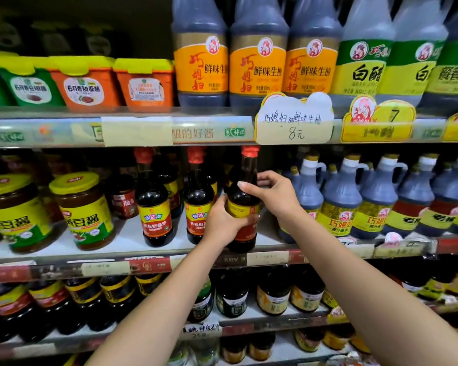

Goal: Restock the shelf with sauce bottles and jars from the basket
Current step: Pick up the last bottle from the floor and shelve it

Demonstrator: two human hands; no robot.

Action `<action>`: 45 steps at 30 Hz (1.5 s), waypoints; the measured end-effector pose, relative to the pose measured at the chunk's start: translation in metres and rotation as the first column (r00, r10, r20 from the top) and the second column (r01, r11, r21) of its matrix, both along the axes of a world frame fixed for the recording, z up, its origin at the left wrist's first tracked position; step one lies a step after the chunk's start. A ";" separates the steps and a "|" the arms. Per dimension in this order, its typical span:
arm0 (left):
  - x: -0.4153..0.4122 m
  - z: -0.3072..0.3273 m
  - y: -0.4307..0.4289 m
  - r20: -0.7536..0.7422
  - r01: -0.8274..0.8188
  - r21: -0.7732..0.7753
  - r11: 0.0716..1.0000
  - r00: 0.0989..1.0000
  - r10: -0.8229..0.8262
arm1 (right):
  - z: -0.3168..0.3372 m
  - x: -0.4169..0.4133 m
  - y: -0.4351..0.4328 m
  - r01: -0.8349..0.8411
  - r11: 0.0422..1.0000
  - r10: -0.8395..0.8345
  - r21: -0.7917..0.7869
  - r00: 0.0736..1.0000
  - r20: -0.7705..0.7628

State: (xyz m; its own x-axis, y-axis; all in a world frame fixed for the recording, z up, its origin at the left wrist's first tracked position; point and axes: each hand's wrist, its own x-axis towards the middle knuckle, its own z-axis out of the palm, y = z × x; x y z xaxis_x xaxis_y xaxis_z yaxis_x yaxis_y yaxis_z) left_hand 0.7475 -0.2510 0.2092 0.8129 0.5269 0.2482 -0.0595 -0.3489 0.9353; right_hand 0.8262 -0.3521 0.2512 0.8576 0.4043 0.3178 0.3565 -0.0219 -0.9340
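Left hand (220,220) wraps the label band of the sauce bottle (242,202); right hand (271,192) fingers pinch its shoulder. Bottle sits at the middle shelf (265,237) front edge, beside 2 matching bottles (154,207). Likely glass, heavy, slick: grip the body, not the neck. Basket out of view.

the single head view looks forward and slightly down from close in front of a stocked shelf unit (222,257), its middle shelf roughly level with the lens, the upper shelf's bottles cropped at the top edge, and both forearms reaching in from the bottom edge.
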 end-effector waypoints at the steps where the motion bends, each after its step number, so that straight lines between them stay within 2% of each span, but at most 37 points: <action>1: 0.003 -0.002 0.001 -0.004 0.004 0.001 1.000 1.000 -0.004 | -0.001 0.003 0.000 0.006 1.000 -0.005 -0.014 1.000 0.014; 10: 0.025 -0.017 0.006 0.042 -0.017 -0.004 1.000 0.999 0.018 | -0.009 0.018 0.003 0.012 0.998 -0.001 -0.069 0.988 0.153; 23: 0.038 -0.033 0.016 0.012 0.044 -0.055 0.998 0.999 -0.044 | -0.029 0.035 0.016 0.068 0.992 -0.055 -0.102 0.990 0.127; 27: 0.034 -0.037 0.016 -0.016 0.046 0.003 0.999 0.999 -0.046 | -0.035 0.039 0.014 -0.008 0.994 0.022 -0.108 0.992 0.128; 30: 0.027 -0.045 0.018 -0.083 0.061 0.088 0.994 0.995 -0.053 | -0.045 0.038 0.005 -0.124 0.988 0.132 -0.093 0.987 0.088; 33: 0.020 -0.056 0.018 -0.124 0.042 0.214 0.976 0.992 -0.015 | -0.063 0.037 -0.004 -0.276 0.961 0.275 -0.011 0.960 -0.040; 35: 0.018 -0.060 0.016 -0.124 0.006 0.273 0.962 0.992 0.029 | -0.073 0.038 -0.008 -0.319 0.948 0.319 0.006 0.943 -0.096; 39: 0.022 -0.058 0.015 -0.127 -0.025 0.260 0.965 0.990 0.060 | -0.083 0.040 -0.007 -0.341 0.938 0.334 -0.056 0.937 -0.106; 45: 0.027 -0.057 0.020 -0.174 0.034 0.211 0.977 0.985 0.004 | -0.090 0.049 0.002 -0.243 0.968 0.235 -0.055 0.964 -0.125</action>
